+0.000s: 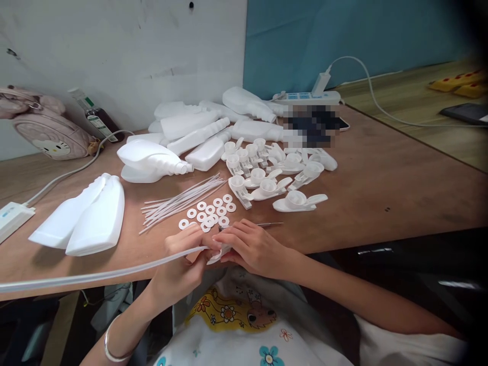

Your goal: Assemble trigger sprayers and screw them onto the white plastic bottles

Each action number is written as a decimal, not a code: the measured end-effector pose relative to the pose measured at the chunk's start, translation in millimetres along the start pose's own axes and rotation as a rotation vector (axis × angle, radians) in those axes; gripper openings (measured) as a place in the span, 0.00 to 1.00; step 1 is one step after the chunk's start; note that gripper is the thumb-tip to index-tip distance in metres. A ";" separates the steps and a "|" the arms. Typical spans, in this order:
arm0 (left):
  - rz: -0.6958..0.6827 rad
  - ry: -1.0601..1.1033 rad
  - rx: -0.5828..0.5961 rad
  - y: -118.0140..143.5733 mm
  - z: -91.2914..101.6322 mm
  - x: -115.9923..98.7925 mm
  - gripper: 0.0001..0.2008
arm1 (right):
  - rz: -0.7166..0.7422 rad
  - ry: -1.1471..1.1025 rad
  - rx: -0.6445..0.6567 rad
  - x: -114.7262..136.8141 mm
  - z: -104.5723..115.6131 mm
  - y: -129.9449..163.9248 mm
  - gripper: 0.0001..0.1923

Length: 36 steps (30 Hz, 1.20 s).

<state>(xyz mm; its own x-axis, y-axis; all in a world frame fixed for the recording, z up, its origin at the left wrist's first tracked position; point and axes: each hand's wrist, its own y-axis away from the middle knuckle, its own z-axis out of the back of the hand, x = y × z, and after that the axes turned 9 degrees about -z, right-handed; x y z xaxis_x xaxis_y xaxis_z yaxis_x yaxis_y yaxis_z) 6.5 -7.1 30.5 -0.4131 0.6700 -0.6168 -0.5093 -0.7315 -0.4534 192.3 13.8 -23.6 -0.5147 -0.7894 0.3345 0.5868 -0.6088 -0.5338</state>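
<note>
Hands first, in the head view: your left hand is closed around a long clear tube that runs off past the left edge of the frame, its near end pinched at your fingertips right at the table's front edge. Your right hand meets it there, fingers curled narrow around a small white part pressed against the tube's end; what exactly that part is cannot be told. A thin metal pin lies on the table just beyond your right fingers. Just past both hands sits a cluster of white washers, with a bundle of thin clear straws beside them to the left. Farther back lie white trigger sprayer heads and empty white bottles, with two more bottles lying at your left.
</note>
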 end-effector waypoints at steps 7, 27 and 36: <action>0.083 0.052 0.057 0.8 4.8 3.8 0.07 | -0.032 -0.032 0.051 1.5 5.2 -2.0 0.13; 0.120 -0.282 -0.140 19.7 49.1 24.1 0.17 | -0.742 -1.405 -0.083 9.6 8.0 8.4 0.20; 0.629 -1.046 -0.231 89.9 107.4 75.8 0.35 | -0.748 -1.267 -0.319 0.6 -1.5 18.8 0.17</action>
<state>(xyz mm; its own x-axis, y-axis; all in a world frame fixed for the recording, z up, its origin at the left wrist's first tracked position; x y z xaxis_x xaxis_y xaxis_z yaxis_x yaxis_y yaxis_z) -151.6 -8.4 12.1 -0.9946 -0.1034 -0.0066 0.0961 -0.8965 -0.4326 202.0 2.0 -34.6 0.3379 0.0422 0.9402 0.1984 -0.9798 -0.0273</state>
